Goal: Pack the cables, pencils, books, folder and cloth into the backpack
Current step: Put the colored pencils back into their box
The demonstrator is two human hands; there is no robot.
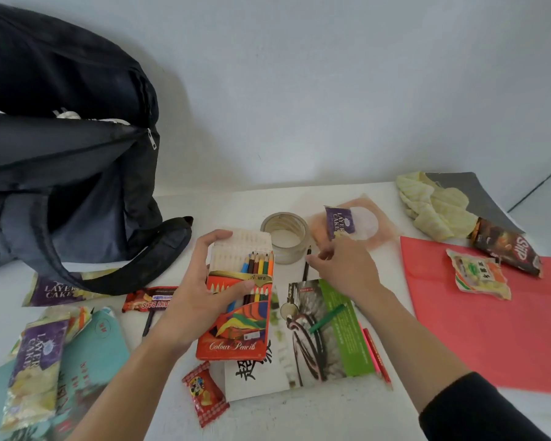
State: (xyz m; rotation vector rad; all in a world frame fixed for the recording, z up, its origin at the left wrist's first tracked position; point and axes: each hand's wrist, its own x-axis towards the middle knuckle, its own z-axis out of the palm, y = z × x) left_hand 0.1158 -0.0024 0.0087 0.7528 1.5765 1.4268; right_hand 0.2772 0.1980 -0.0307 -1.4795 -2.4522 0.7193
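My left hand grips an orange colour pencil box, its flap open and several pencils standing in it. My right hand reaches over a black pencil on the table, fingertips at its upper end; a pinch cannot be told. A green pencil lies on a book below, and red pencils lie at its right edge. The dark backpack stands open at the left. A red folder and a yellow cloth lie at the right. A teal book sits bottom left.
A tape roll stands just behind the pencil box. Snack packets are scattered about: layer cake packets, a chocolate bar, a red sweet, and packets on the folder. A white wall rises behind the table.
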